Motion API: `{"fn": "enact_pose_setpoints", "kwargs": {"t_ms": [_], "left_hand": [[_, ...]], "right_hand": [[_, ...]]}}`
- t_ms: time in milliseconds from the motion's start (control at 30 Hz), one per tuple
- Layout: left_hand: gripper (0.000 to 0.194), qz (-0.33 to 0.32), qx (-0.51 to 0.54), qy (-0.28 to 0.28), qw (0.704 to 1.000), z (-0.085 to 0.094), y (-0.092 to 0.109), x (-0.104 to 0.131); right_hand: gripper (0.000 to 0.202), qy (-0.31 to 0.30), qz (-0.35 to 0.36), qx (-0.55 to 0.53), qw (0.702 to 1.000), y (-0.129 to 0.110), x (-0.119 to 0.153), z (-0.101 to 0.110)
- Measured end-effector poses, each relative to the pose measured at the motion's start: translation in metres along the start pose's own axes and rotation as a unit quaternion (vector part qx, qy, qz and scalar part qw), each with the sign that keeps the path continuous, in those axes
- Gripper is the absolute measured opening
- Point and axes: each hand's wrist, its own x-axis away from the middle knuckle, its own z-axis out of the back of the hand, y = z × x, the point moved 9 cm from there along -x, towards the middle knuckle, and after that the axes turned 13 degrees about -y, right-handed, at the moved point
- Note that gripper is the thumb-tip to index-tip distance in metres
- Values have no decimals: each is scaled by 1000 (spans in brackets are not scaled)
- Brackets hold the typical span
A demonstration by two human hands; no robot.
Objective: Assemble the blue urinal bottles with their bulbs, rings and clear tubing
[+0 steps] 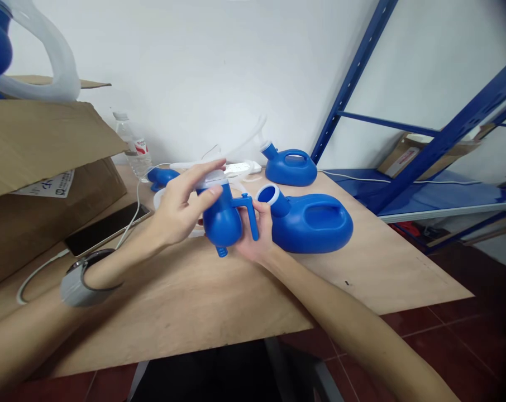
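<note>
A blue funnel-shaped part (223,220) with a white rim, a side handle and a small ribbed nozzle underneath is held between both hands above the table. My left hand (180,204) has its thumb and fingers around the top rim. Behind the part, my right hand (255,234) supports it from below, its fingers mostly hidden. Just to the right, a large blue bottle (320,223) with a loop handle and an open white-rimmed mouth lies on the wooden table (186,301).
Behind stands another blue bottle (291,168) with a clear tube. A cardboard box (52,206), a phone (106,229), a water bottle (132,148), a power strip (240,168) and cables are around the left and back. Blue shelving (429,192) rises at right.
</note>
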Motion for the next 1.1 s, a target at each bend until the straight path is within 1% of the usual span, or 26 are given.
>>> {"fn": "enact_pose_setpoints", "kwargs": {"t_ms": [100, 167, 233, 300, 367, 433, 500, 533, 633, 733, 833, 933, 967, 1033, 1100], "left_hand": [[66, -24, -66, 18, 997, -5, 9, 2], [69, -17, -79, 32, 996, -7, 8, 3], [64, -5, -81, 34, 996, -9, 7, 3], [55, 1, -91, 38, 995, -9, 8, 4], [47, -7, -106, 44, 993, -9, 15, 5], [43, -22, -117, 51, 992, -8, 24, 7], [40, -36, -126, 51, 990, -9, 32, 10], [39, -44, -130, 51, 989, -9, 36, 11], [35, -70, -137, 57, 986, -10, 44, 14], [33, -83, -134, 56, 986, -9, 43, 14], [33, -79, -127, 54, 987, -3, 34, 11], [32, -61, -164, 83, 981, 12, 28, 9], [32, -63, -186, 94, 976, 16, 29, 9], [31, -87, -223, 103, 965, 22, 35, 8], [28, -113, -238, 89, 961, 23, 40, 6]], "right_hand": [[66, 28, -1, -21, 999, 0, 1, 5], [68, 26, -20, -17, 999, 3, 2, 5], [74, 1, -38, 3, 999, 4, 3, 2], [76, -15, -37, 38, 998, 1, 4, -1], [74, -6, -16, 89, 996, -8, 5, -2], [71, 21, 3, 141, 990, -16, 6, -1], [72, 32, 13, 174, 984, -21, 7, -1], [74, 24, 15, 180, 983, -22, 6, -2], [81, -34, 18, 178, 983, -20, 2, -10], [85, -67, 20, 157, 985, -18, 0, -14], [90, -59, -16, 118, 991, -14, -3, -12], [88, -32, -44, 118, 991, -11, -5, -7], [84, -29, -46, 128, 990, -11, -6, -6], [78, -26, -40, 150, 988, -12, -9, -3], [77, -16, -18, 172, 985, -15, -10, 1]]}}
